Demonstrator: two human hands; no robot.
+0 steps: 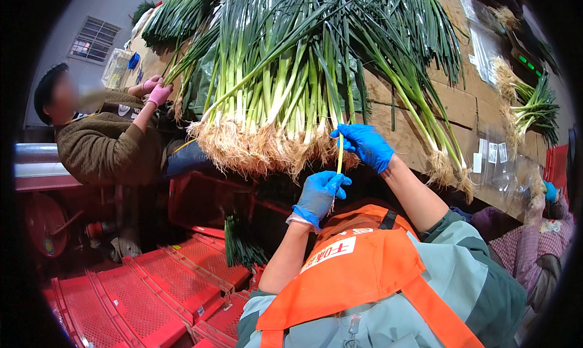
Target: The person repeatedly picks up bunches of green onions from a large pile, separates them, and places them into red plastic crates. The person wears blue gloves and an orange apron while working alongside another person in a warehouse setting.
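Observation:
Both of my hands wear blue gloves and hold one slim green stalk between them, near the table's front edge. My left hand grips its lower end, in front of the orange apron. My right hand pinches the stalk higher up, beside the root ends of a large pile of leafy green onions. The pile's brown roots hang towards me, and its dark leaves point away. A smaller group of green onions lies right of my right hand.
Cardboard covers the table. At left a co-worker in pink gloves handles more stalks. Another person in a checked top is at the right, near plastic bags. Red perforated crates stand at lower left.

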